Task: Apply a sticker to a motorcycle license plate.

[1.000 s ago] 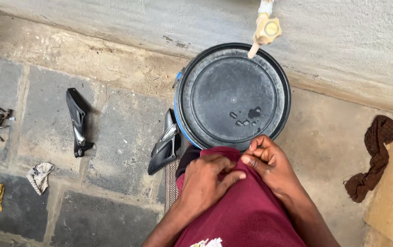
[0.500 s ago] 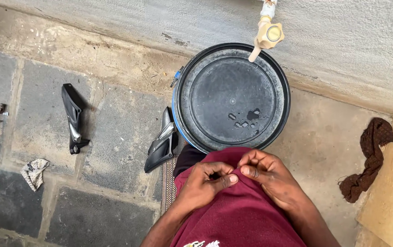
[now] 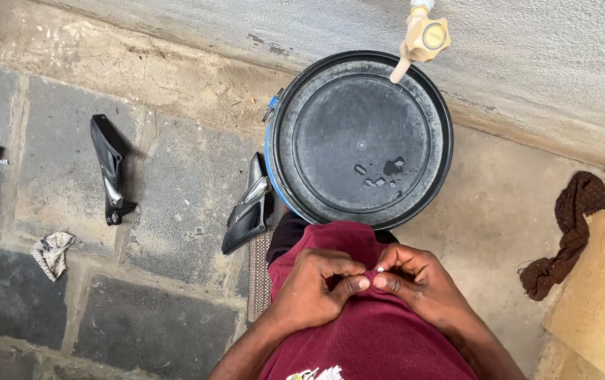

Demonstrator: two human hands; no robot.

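Maroon shirt cloth is pinched at the chest by both hands, low in the middle of the view. A pale printed patch is seen on the shirt at the bottom edge, small and partly cut off. The cloth looks plain, dark red and slightly bunched where it is gripped. The left hand and the right hand are brought together, thumbs and forefingers closed on a small fold between them, knuckles nearly touching. Just beyond the hands a round black bucket lid with a blue rim is seen, under a cream tap on the grey wall. Two black plastic parts lie on the stone floor to the left, and a brown rag lies to the right.
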